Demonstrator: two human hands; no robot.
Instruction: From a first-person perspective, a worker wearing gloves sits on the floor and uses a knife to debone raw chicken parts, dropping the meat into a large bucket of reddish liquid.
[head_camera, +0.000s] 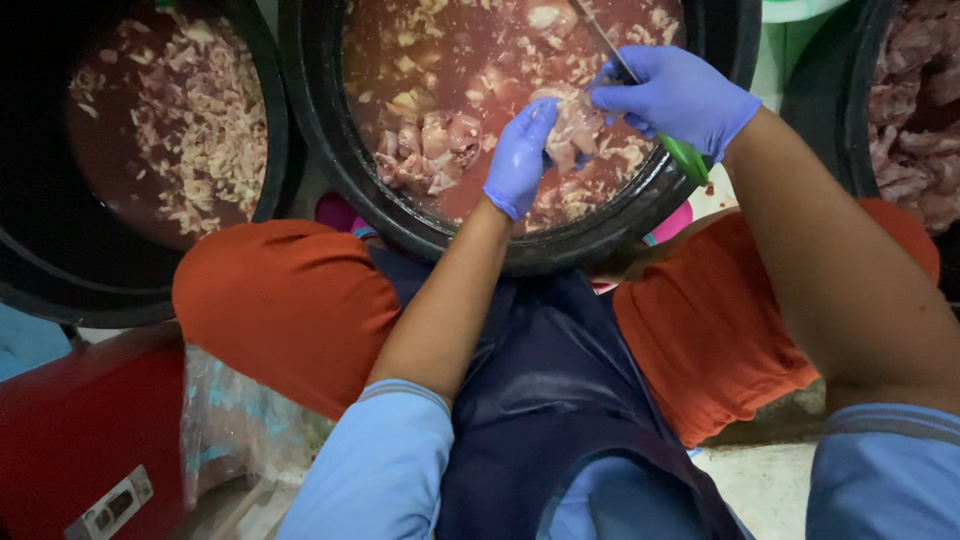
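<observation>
My left hand, in a blue glove, grips a pale piece of raw meat over a large black tub of reddish water and meat pieces. My right hand, also gloved blue, holds a knife with a green handle; the blade points up and left across the meat. Both hands meet at the near right side of the tub, between my knees in orange trousers.
A second black tub of reddish liquid with pale scraps stands at left. A third container with raw meat is at the right edge. A red box and a plastic bag lie at lower left.
</observation>
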